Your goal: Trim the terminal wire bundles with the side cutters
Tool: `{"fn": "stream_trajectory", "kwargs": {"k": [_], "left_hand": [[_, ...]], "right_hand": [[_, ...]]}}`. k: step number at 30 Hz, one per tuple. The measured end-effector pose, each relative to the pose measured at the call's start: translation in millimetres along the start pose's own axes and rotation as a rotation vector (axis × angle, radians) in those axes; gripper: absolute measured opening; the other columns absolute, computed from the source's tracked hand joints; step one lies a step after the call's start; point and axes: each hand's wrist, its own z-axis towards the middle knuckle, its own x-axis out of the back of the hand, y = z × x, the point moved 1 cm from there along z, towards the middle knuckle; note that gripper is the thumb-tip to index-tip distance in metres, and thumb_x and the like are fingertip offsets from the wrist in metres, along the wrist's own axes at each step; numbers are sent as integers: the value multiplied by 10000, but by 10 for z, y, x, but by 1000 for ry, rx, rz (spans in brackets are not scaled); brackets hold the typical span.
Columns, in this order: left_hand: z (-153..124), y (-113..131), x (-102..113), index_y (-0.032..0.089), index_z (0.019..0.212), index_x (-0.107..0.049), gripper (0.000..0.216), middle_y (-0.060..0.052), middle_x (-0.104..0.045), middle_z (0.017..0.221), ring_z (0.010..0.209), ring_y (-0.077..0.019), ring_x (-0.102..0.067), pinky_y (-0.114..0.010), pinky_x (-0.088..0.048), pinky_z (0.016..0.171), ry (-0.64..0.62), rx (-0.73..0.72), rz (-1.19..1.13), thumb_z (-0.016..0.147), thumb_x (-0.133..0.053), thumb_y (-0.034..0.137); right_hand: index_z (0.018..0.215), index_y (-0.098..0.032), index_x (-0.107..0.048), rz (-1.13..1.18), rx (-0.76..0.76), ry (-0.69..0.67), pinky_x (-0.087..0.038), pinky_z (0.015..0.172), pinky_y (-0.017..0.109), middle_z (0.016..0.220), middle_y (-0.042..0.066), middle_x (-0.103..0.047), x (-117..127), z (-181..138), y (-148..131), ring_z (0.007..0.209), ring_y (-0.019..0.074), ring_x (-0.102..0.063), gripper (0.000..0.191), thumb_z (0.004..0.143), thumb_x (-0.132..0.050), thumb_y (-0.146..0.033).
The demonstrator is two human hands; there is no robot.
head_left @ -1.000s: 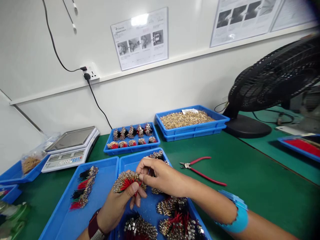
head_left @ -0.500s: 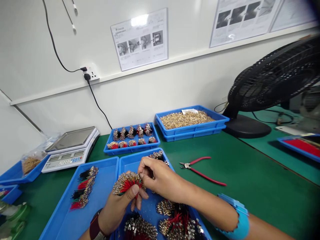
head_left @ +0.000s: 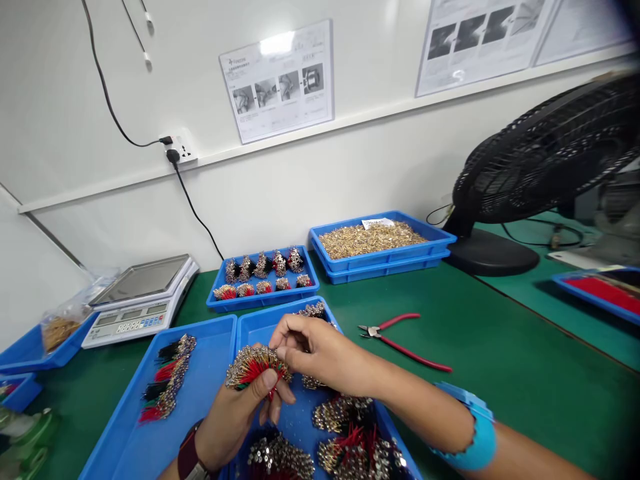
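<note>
My left hand (head_left: 235, 417) is closed around a fanned bundle of short red wires with metal ring terminals (head_left: 253, 365), held above a blue tray (head_left: 260, 321). My right hand (head_left: 320, 353) reaches in from the right, its fingertips pinched at the bundle's right edge. More loose bundles of terminal wires (head_left: 350, 443) lie in the same tray under my hands. In the blue tray to the left (head_left: 210, 373) rests a row of red and black wire bundles (head_left: 167, 377).
Red-handled cutters (head_left: 405, 340) lie on the green table to the right. Behind are a tray of sorted bundles (head_left: 263, 273), stacked trays of gold terminals (head_left: 373, 239), a weighing scale (head_left: 140, 297) and a black fan (head_left: 540, 173). A bag of terminals (head_left: 60, 325) sits far left.
My right hand's fingers have shifted slightly at the bundle's edge. The bundle stays in my left hand at about the same place.
</note>
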Motion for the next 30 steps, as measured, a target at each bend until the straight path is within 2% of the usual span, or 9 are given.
{"fn": "stream_trajectory", "kwargs": {"k": [4,11,15,17,19,22,24,27,30], "left_hand": [[-13,-14,-1,145,694,-791,586,-7,-587,522,493,-105,-518,-218,-331,488,-16,17,1,771,-743,723],[-4,-79,41,131,723,-794,572,-63,-704,656,508,-111,-559,-220,-358,486,18,-9,-10,794,-742,696],[24,-32,13,135,723,-772,505,-42,-684,640,528,-121,-565,-220,-390,489,81,-43,-28,810,-767,633],[31,-10,1,136,715,-758,485,-36,-676,638,537,-124,-566,-224,-408,502,94,-66,2,830,-760,607],[34,-13,4,136,716,-751,478,-37,-669,630,549,-130,-571,-230,-417,515,88,-98,56,869,-729,588],[37,-59,31,137,761,-763,472,-39,-670,626,556,-136,-571,-237,-425,528,65,-126,115,909,-685,579],[42,-88,47,139,796,-771,463,-38,-677,639,568,-137,-578,-237,-432,537,50,-131,128,917,-678,576],[52,-89,51,143,795,-770,447,-35,-684,650,571,-135,-583,-233,-433,534,61,-131,118,897,-704,573],[61,-59,48,146,752,-757,436,-34,-690,654,552,-128,-574,-227,-415,511,122,-121,87,867,-740,566]], "right_hand": [[903,-165,-617,-12,-16,-33,-395,572,235,715,-33,-546,23,16,19,639,103,-482,67,870,-596,-220],[850,-174,-594,-117,-36,38,-395,599,238,717,-33,-570,-4,-4,-20,655,105,-510,106,789,-594,-86],[897,-184,-615,-144,-4,38,-410,615,248,743,-27,-590,6,-13,-60,673,113,-538,78,827,-623,-151],[946,-189,-623,-157,13,39,-416,620,252,751,-26,-599,8,-9,-51,680,119,-550,128,823,-656,-183],[945,-190,-615,-159,22,47,-426,621,250,735,-25,-608,-6,-2,-24,676,121,-563,120,830,-648,-185],[888,-194,-579,-150,20,56,-434,601,242,686,-26,-620,-52,2,16,645,119,-576,7,882,-581,-195],[876,-196,-570,-167,29,79,-433,612,253,674,-23,-624,-79,-3,18,643,124,-576,28,901,-564,-208],[860,-192,-606,-225,72,126,-437,714,296,783,15,-647,-76,-12,-13,759,151,-588,74,914,-564,-220],[983,-188,-671,-189,77,98,-459,741,308,856,28,-670,-30,-5,-24,791,158,-615,135,945,-568,-267]]}}
